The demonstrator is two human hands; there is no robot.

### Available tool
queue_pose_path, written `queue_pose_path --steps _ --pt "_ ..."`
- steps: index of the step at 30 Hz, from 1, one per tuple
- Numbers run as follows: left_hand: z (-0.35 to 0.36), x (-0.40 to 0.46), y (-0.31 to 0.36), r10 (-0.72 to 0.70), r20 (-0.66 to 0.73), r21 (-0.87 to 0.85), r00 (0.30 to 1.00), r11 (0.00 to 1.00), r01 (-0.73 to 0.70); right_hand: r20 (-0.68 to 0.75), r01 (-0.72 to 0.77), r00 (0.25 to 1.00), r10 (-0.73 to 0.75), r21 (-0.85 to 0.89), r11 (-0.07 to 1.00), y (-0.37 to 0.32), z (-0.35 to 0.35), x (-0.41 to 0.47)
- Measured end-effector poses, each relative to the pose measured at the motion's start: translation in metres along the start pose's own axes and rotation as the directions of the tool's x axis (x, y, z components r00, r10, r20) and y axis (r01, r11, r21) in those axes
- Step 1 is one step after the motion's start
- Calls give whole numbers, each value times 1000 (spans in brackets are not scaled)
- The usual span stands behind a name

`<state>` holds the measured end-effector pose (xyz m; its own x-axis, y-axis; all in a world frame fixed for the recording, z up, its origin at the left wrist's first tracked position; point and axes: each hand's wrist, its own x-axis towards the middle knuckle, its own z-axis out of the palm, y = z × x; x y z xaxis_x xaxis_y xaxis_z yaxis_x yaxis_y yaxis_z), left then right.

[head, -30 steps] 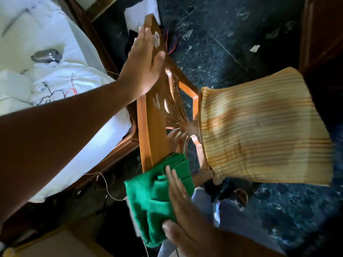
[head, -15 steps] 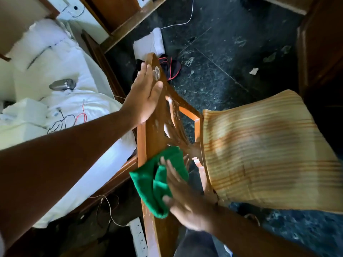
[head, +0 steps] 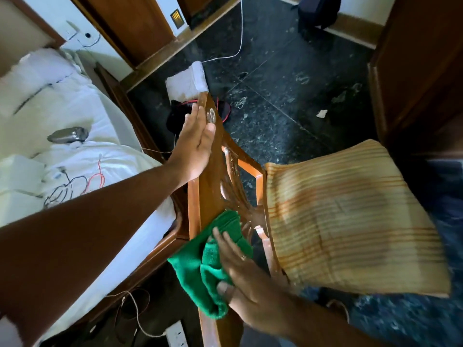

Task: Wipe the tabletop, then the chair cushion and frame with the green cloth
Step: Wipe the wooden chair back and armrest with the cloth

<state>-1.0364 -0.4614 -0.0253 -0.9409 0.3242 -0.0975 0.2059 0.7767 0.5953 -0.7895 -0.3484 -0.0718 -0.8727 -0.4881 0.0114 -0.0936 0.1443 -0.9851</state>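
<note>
A wooden chair stands below me, its carved backrest (head: 208,186) seen from above and its striped yellow-orange cushion (head: 345,216) to the right. My left hand (head: 195,146) lies flat against the top rail of the backrest, fingers straight. My right hand (head: 248,279) presses the bunched green cloth (head: 208,266) against the lower part of the backrest's top rail, fingers spread over the cloth.
A bed (head: 62,151) with white sheets, cables and a grey device lies to the left, its wooden frame close to the chair. Dark marble floor (head: 288,96) stretches beyond, with a white box (head: 188,81) and dark clothing. A power strip (head: 176,334) and wires lie near my feet. Wooden furniture (head: 421,71) stands at right.
The cloth under my right hand has shifted up along the backrest rail, then slid a little back down. My left hand stays on the top rail. The view has tilted up.
</note>
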Motion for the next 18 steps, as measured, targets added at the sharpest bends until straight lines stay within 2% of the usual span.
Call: queue_pose_path --steps 3,6,9,11,13,15,18 --pt "-2 2 -2 18 27 12 999 1000 -18 -109 -90 991 81 -85 992 -23 -6 37" --pt "-15 8 -8 48 139 41 989 998 -54 -269 -213 951 155 -202 956 -38 3 67" --pt "-48 23 -25 62 297 285 953 947 -150 -333 -323 923 194 -393 861 -52 28 67" --pt "-65 34 -32 89 363 351 928 909 -224 -320 -394 913 253 -530 751 -56 43 60" --pt "-72 43 -36 124 398 339 909 901 -272 -368 -464 884 287 -631 621 -59 48 73" --pt "-72 49 -38 155 420 285 894 913 -291 -454 -532 845 283 -659 532 -64 37 108" --pt "-75 51 -52 173 416 65 892 974 -219 -553 -626 776 304 -612 483 -72 7 170"
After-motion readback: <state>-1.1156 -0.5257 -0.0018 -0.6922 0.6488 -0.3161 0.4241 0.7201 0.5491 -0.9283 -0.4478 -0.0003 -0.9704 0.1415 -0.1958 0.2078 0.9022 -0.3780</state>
